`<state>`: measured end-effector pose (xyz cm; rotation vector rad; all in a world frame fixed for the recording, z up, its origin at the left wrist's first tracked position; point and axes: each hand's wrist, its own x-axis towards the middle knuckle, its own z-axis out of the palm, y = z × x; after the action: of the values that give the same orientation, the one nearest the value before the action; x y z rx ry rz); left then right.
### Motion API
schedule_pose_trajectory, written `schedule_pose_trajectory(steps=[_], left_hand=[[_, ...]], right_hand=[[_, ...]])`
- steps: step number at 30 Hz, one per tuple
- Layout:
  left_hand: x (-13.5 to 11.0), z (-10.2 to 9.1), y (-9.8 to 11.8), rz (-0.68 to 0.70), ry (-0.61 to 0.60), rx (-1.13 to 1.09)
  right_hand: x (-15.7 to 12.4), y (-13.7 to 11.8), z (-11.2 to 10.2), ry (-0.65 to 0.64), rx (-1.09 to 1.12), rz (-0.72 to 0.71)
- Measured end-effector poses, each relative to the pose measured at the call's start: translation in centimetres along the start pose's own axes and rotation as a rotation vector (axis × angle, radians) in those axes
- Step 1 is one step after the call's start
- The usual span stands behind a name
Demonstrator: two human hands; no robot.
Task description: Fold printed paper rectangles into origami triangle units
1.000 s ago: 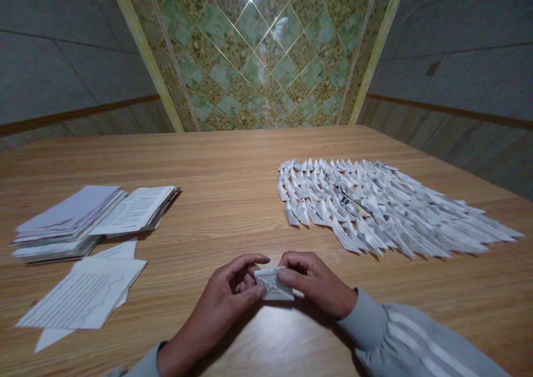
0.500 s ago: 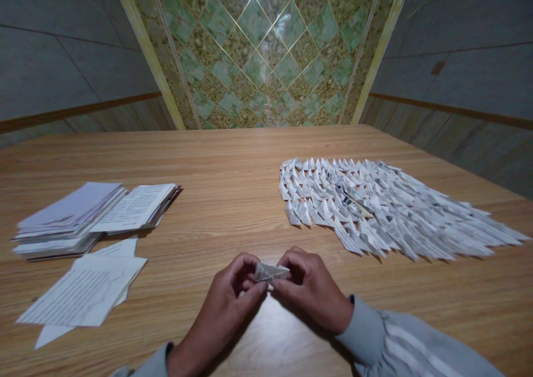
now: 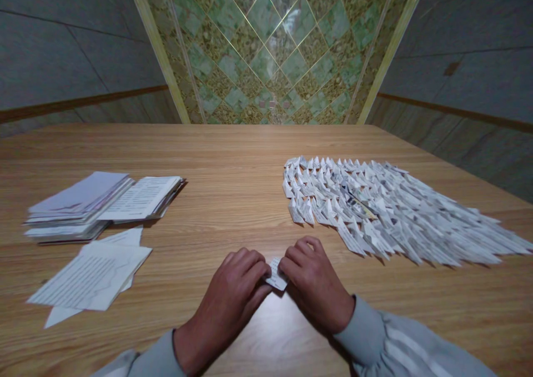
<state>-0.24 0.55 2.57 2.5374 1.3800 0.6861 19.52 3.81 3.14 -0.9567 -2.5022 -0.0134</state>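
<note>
The small folded paper (image 3: 276, 275) is pinched over the table (image 3: 225, 199) by the fingers of the left hand (image 3: 231, 285) and the right hand (image 3: 318, 285), and its folds are best kept crisp if both sides are gripped evenly and nothing is tugged hard.

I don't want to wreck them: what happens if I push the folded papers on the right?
The folded papers would probably slide easily, being small paper pieces. Pushing one may nudge its neighbours, since they're packed closely in rows. They could crumple too, as the paper looks thin.
</note>
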Motion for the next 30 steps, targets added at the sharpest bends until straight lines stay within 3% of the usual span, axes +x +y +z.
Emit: schedule_pose_trajectory(steps=[12,30], left_hand=[[-0.1,0.2,-0.3,-0.083,-0.083,0.031],[0.5,0.1,-0.5,-0.263,-0.047,-0.088]], right_hand=[[-0.1,1.0,-1.1,-0.203,0.225,0.117],[0.2,1.1,-0.1,-0.147,0.328,0.327]])
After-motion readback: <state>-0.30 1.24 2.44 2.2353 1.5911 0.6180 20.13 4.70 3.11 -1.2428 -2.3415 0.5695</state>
